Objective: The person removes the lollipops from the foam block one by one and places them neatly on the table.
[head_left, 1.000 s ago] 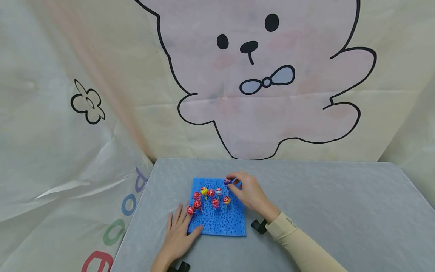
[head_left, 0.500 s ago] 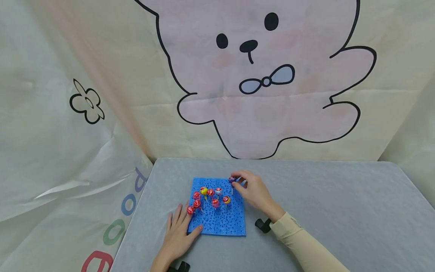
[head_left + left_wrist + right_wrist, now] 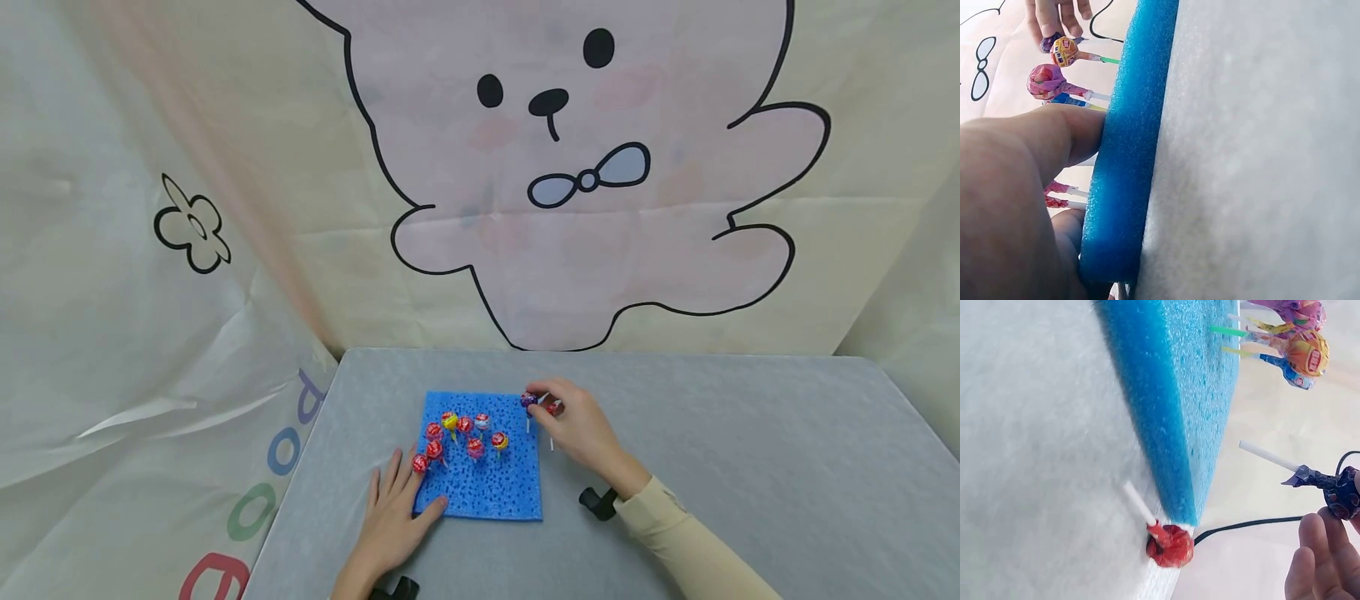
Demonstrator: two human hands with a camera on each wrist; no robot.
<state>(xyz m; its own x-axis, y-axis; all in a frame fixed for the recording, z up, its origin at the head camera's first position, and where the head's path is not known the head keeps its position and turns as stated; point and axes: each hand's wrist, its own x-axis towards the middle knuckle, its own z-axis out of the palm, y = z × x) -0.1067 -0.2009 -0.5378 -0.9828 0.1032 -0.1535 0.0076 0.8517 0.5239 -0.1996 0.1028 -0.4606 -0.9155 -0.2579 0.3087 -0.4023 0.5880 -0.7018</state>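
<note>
My right hand point(image 3: 581, 425) pinches a dark purple lollipop point(image 3: 528, 401) by its wrapped head, above the top right corner of the blue foam board point(image 3: 487, 492). Its white stick points away from the fingers and is free of the foam in the right wrist view. A red lollipop point(image 3: 1171, 545) lies just off the board's edge, partly behind my right hand in the head view. My left hand point(image 3: 390, 517) rests spread at the board's left edge, its thumb point(image 3: 1075, 128) touching the foam. Several lollipops stand in the board, among them a yellow one point(image 3: 500, 442) and a pink one point(image 3: 476, 448).
A grey table point(image 3: 720, 467) carries the board. Behind it hangs a cloth point(image 3: 675, 250) printed with a bear, and another sheet point(image 3: 112, 375) runs along the left. Black wrist devices, such as the right one point(image 3: 597, 504), stick out under both wrists.
My right hand has moved right with the purple lollipop, from over the board to its right edge. A red lollipop has come into view by that hand. My left hand stays put.
</note>
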